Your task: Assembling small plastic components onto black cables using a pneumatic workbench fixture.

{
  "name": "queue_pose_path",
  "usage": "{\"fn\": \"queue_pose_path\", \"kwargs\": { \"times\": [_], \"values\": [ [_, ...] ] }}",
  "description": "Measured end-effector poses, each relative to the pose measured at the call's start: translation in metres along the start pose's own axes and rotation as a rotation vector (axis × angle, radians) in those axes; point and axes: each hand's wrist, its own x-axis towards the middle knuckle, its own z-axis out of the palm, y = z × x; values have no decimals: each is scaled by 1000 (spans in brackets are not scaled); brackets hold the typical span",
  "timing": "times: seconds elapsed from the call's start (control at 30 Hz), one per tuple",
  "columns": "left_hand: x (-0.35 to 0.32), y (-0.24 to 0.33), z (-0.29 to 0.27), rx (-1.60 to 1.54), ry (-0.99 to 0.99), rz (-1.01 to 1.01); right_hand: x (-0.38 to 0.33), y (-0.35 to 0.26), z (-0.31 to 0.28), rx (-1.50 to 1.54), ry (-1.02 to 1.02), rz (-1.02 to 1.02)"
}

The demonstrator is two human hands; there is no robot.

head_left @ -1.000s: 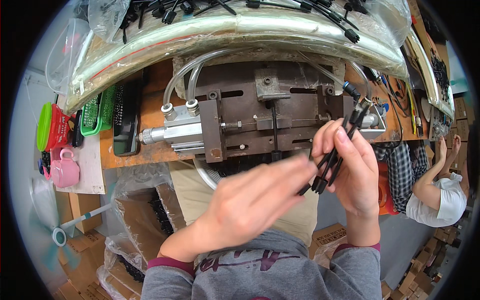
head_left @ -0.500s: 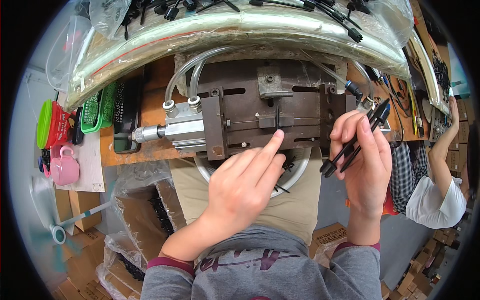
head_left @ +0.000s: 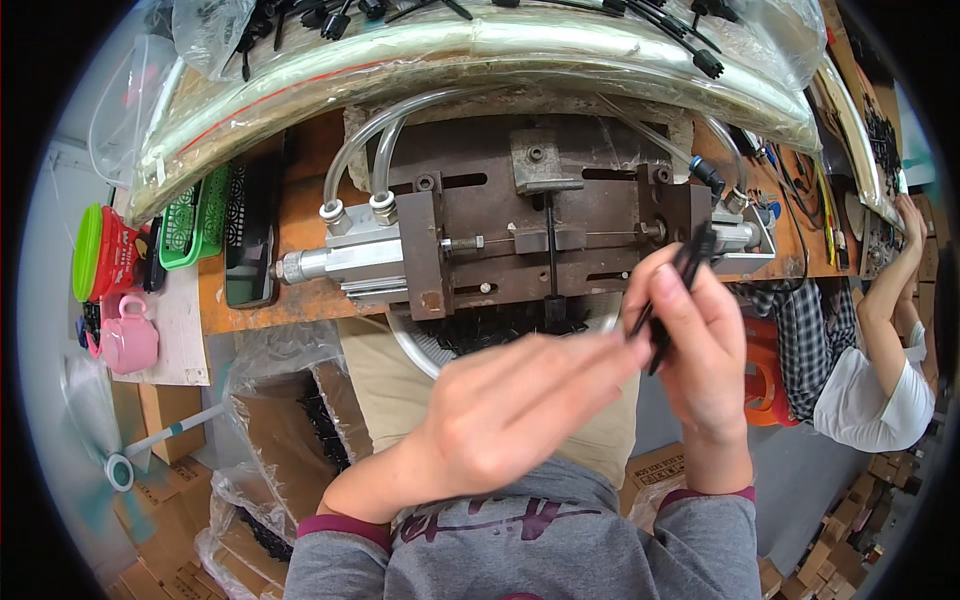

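Observation:
My right hand (head_left: 705, 345) is closed around several black plastic rods (head_left: 690, 265), held upright above the right side of my lap. My left hand (head_left: 510, 405), blurred by motion, reaches across with its fingertips at the lower ends of these rods; whether it pinches one I cannot make out. A separate black rod (head_left: 552, 262) lies across the middle of the brown metal fixture (head_left: 505, 275). Its thicker head (head_left: 555, 312) points toward me, and neither hand touches it. Thin pins from both sides of the fixture meet the small block (head_left: 560, 240) under that rod.
A silver air cylinder (head_left: 365, 262) with clear hoses (head_left: 358, 140) sits left of the fixture. Below it, a round tub (head_left: 420, 350) holds black parts. Green baskets (head_left: 195, 220) and a pink cup (head_left: 130, 335) stand at left. A co-worker (head_left: 870, 390) works at right.
My left hand has left the rod on the fixture and moved right to the rods in my right hand. My right hand came slightly left. The left cylinder's threaded shaft has extended inward.

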Motion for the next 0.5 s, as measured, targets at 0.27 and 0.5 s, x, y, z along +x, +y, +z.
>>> {"fn": "queue_pose_path", "kwargs": {
  "times": [0.27, 0.5],
  "values": [
    [-2, -4, -3, 269, 21, -107, 4, -1, -13, 4, -18, -216],
    [-4, -18, 10, 477, -112, -117, -9, -10, -18, -383, -3, -292]
  ]
}}
